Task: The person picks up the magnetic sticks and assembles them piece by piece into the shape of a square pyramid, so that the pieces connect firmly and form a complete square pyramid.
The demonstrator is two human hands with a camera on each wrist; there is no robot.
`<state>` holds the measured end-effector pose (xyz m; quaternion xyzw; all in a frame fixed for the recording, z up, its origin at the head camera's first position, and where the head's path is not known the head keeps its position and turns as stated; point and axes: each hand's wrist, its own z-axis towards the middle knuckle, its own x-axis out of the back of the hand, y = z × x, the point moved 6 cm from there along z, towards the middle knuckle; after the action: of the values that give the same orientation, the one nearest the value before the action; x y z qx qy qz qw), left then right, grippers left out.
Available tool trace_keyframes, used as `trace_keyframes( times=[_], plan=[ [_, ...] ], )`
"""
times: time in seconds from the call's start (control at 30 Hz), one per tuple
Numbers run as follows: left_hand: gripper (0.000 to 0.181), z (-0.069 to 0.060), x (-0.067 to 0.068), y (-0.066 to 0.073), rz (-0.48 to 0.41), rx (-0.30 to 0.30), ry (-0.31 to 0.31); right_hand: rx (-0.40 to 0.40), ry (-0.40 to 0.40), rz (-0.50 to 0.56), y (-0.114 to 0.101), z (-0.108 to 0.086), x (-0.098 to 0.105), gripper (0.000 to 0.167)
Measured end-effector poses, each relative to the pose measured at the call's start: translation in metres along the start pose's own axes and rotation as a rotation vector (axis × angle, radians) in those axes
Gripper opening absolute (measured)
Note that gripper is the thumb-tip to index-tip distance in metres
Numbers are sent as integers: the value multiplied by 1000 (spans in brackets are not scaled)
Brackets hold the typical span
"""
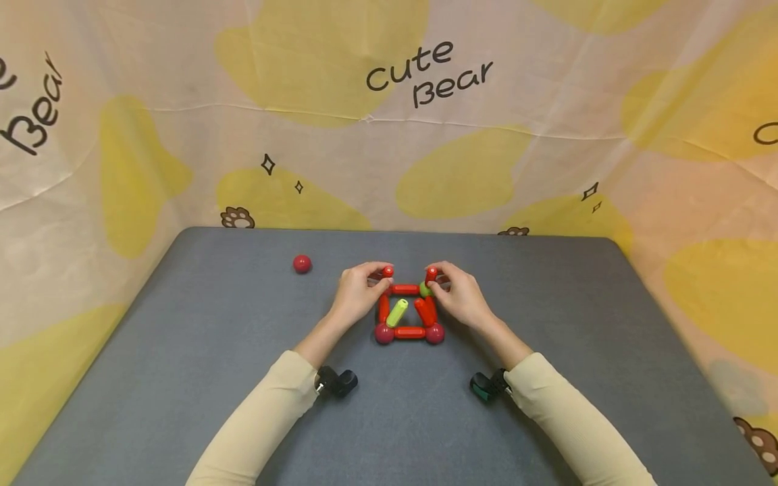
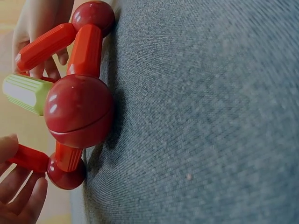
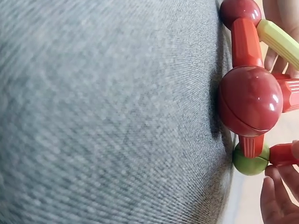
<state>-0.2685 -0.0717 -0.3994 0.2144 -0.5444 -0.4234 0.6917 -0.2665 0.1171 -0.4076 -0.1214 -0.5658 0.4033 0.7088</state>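
Observation:
A square frame of red rods and balls lies on the table, its front rod (image 1: 410, 333) joining two red balls, near left (image 1: 384, 333) and near right (image 1: 434, 333). A yellow-green rod (image 1: 398, 313) slants up from the near left ball; a slanting red rod (image 1: 422, 312) rises from the near right one. At the far left corner my left hand (image 1: 356, 291) pinches a red rod (image 2: 30, 158) standing on a red ball (image 2: 67, 173). My right hand (image 1: 462, 295) pinches another red rod (image 3: 284, 154), which meets the green ball (image 3: 250, 161) at the far right corner.
A loose red ball (image 1: 302, 264) sits toward the back, left of the frame. The grey table (image 1: 243, 337) ends at a patterned cloth backdrop (image 1: 340, 148) behind and at both sides. Black wrist cameras are strapped at both sleeves.

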Motion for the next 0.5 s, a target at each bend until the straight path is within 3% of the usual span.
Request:
trace_keyframes(
  times=[0.3,0.5],
  plan=[
    [24,-4,-5,9,137,-65,-66,76,-25,-59,-9,-2,-2,23],
    [25,-8,-8,13,233,-156,-96,148,-39,-90,-13,-5,-4,24]
  ],
)
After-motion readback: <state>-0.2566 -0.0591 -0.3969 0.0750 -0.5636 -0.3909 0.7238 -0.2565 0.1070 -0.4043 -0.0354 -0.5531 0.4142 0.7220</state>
